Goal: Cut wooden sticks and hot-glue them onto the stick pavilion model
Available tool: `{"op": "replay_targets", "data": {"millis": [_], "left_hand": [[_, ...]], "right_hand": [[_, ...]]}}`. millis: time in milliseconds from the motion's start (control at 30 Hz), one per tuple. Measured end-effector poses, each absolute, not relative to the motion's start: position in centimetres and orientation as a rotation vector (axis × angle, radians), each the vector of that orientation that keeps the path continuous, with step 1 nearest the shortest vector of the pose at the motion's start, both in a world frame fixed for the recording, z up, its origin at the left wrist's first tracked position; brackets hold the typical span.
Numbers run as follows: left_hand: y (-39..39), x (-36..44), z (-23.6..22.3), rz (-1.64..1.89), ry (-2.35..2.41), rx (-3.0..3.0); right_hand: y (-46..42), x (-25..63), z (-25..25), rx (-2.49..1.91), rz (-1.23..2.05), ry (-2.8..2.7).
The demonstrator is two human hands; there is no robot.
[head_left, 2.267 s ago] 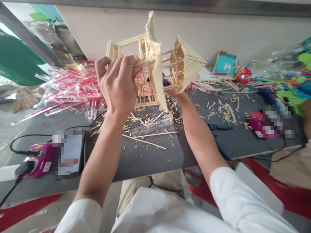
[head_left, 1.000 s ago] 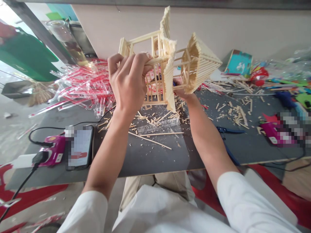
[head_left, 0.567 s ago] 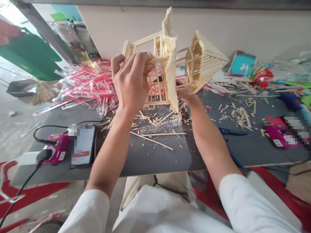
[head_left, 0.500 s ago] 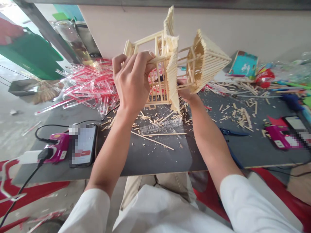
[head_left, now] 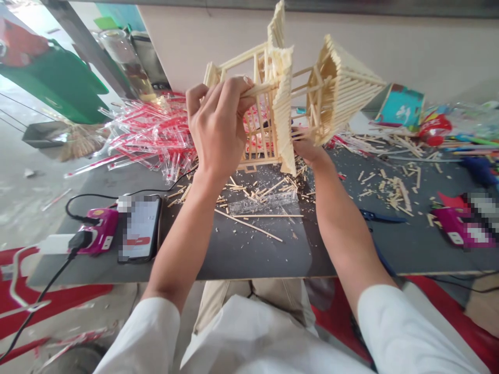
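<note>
A model house (head_left: 286, 109) built of thin wooden sticks is held tilted on its side above the table. Its pointed stick roof (head_left: 351, 88) faces right, and a wider roof tier crosses its middle. My left hand (head_left: 218, 122) is closed around a stick beam on the model's near left side. Behind the middle tier is my right hand (head_left: 310, 148), near the slender posts below the pointed roof. Its fingers are curled and mostly hidden. A small dark thing (head_left: 267, 124) shows through the stick bars; I cannot make out what it is.
Stick offcuts (head_left: 395, 192), a clear ruler (head_left: 265, 202) and dark blue pliers (head_left: 382, 216) lie on the dark table (head_left: 249, 259). Red-and-clear plastic sleeves (head_left: 152, 135) are heaped at the back left. A phone (head_left: 140, 228) lies beside a purple power strip (head_left: 99, 228).
The whole view has shifted slightly, so most things appear a little farther right. The model sits slightly higher in view, with my left hand still gripping it and my right hand still behind it.
</note>
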State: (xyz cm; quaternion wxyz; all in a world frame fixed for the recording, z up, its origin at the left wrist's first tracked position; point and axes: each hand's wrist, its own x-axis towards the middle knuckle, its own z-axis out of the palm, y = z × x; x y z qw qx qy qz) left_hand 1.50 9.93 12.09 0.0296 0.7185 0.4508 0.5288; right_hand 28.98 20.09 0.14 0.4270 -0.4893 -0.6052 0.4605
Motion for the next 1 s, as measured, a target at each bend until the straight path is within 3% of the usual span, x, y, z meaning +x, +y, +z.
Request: {"op": "replay_targets", "data": {"millis": [133, 400, 533, 733, 1000], "left_hand": [[9.8, 1.2, 12.2, 1.687, 1.439, 2.175], [10.3, 0.4, 12.2, 1.976, 1.559, 2.065], [10.8, 0.3, 11.3, 2.131, 1.605, 1.980], [11.1, -0.2, 9.9, 1.882, 1.692, 1.846], [11.5, 0.1, 9.3, 2.088, 1.599, 1.851]], "right_hand": [[19.9, 29.3, 0.5, -1.248, 1.012, -1.483], [19.5, 29.9, 1.1, -1.348, 1.052, -1.727], [18.6, 28.9, 2.1, -1.353, 1.189, -1.706], [18.0, 26.9, 2.6, -1.270, 1.402, -1.639], [17.7, 25.4, 3.0, -1.195, 1.531, -1.510]]}}
